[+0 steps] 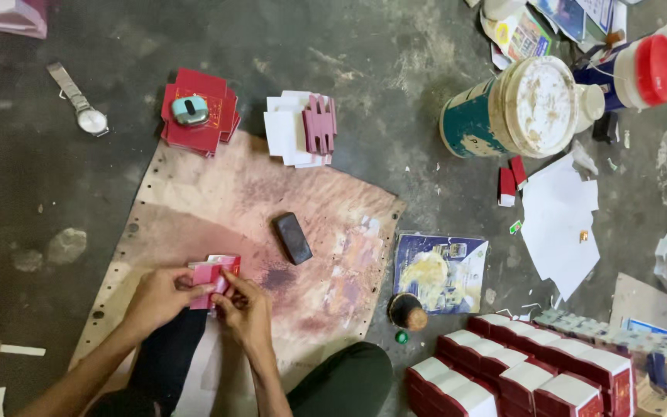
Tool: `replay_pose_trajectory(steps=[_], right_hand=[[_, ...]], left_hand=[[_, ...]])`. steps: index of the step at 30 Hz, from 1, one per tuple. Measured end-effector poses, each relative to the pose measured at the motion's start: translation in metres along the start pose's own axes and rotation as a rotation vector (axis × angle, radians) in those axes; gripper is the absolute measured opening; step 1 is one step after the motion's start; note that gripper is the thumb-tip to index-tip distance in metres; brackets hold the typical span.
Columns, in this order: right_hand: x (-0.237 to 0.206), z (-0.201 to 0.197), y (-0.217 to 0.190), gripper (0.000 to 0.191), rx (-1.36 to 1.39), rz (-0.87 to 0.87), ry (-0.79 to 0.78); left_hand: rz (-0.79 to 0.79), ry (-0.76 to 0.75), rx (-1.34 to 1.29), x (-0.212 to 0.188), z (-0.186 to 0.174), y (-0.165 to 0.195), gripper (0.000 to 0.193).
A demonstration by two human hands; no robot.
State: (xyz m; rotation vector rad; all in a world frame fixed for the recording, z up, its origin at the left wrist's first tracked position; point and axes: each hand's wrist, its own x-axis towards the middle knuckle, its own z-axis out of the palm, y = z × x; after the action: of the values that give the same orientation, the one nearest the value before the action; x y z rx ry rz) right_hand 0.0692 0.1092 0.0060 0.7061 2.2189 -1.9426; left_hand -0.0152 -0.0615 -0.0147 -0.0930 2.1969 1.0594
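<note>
I see both hands low at the near left, over a stained sheet of brown card [218, 201] spread on the dark floor [395, 69]. My left hand [160, 297] and right hand [242, 309] meet on a small red carton blank [211, 278], each pinching it with fingers curled around its edges; the blank sits between the two hands, just above the near part of the card sheet, partly folded. A black oblong block [292, 238] lies on the card, a little far and right of the hands, apart from them. At the far edge of the card sits a stack of flat red blanks [214, 123] with a small grey-green weight [190, 111] on top; just right of it, a stack of white blanks [286, 133] with a dull-red piece [320, 123] resting on it. A wristwatch [80, 102] lies on the floor, far left. To the far right, a teal tub with a crusted white lid [515, 110] lies on its side, near white bottles with red caps [642, 71]. Finished red-and-white boxes [526, 371] stand packed in rows at the near right. A blue printed packet [440, 272] lies between the card and those boxes, with a small brown round-topped object [407, 312] touching its near corner.
</note>
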Motion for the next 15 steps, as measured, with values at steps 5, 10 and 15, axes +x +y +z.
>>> replay_pose_trajectory(steps=[5,10,15], right_hand=[[0.000,-0.009,-0.003,0.049,-0.030,-0.006,-0.015],[0.000,-0.014,-0.005,0.051,-0.041,-0.053,-0.005],[0.001,-0.016,-0.007,0.050,-0.052,-0.031,-0.010]], left_hand=[[-0.005,0.026,0.159,0.004,0.011,-0.003,0.049],[0.029,0.030,0.061,0.003,0.019,0.002,0.052],[0.021,0.011,0.061,0.004,0.016,0.000,0.049]])
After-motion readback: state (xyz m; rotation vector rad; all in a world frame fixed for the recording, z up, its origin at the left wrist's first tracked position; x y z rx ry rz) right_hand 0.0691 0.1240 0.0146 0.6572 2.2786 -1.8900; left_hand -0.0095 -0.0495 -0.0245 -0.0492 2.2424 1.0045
